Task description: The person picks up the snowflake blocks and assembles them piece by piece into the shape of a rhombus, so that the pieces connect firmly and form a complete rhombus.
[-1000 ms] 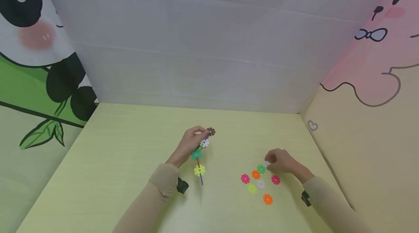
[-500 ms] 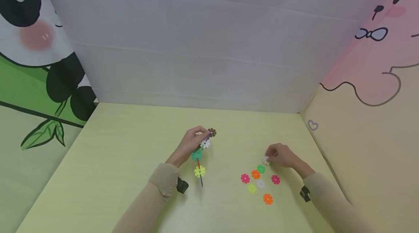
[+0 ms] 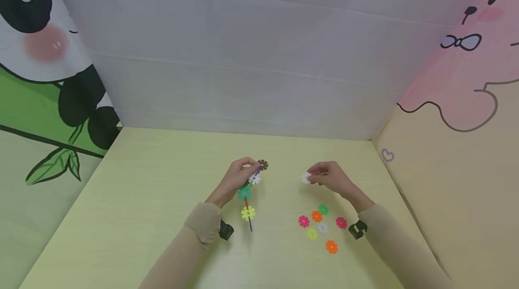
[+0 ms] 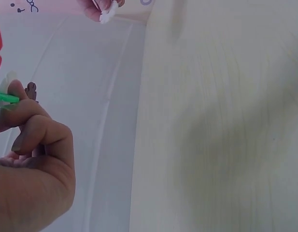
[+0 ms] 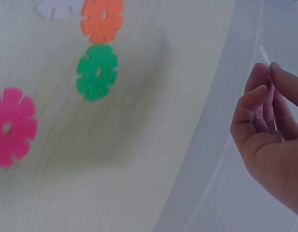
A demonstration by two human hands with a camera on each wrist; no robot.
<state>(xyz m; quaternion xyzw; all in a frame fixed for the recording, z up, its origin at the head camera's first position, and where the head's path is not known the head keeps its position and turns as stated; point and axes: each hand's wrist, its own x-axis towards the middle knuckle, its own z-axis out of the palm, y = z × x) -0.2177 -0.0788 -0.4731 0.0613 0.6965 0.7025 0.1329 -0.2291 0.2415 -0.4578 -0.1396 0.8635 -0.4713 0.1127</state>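
Observation:
My left hand (image 3: 235,178) grips a chain of interlocked snowflake discs near its far end. A brown disc (image 3: 263,165) tops the chain, followed downward by a white disc, a teal disc (image 3: 244,193), a yellow disc (image 3: 248,213) and edge-on discs between them. Parts of the chain are hidden behind the fingers. My right hand (image 3: 334,178) pinches a loose white snowflake disc (image 3: 306,178) between thumb and fingertips, above the table and to the right of the chain. In the right wrist view that disc (image 5: 264,54) is seen edge-on.
Loose snowflake discs lie on the pale table (image 3: 162,199) below the right hand: green (image 3: 323,209), orange (image 3: 331,247), pink (image 3: 341,222), white (image 3: 322,228) and yellow-green (image 3: 311,234) among them. A grey-white wall (image 3: 243,77) closes the back; printed panels stand at both sides.
My right hand has lifted the white disc from beside the green one and carried it left and away from me, toward the chain. My left hand stays nearly still with the chain.

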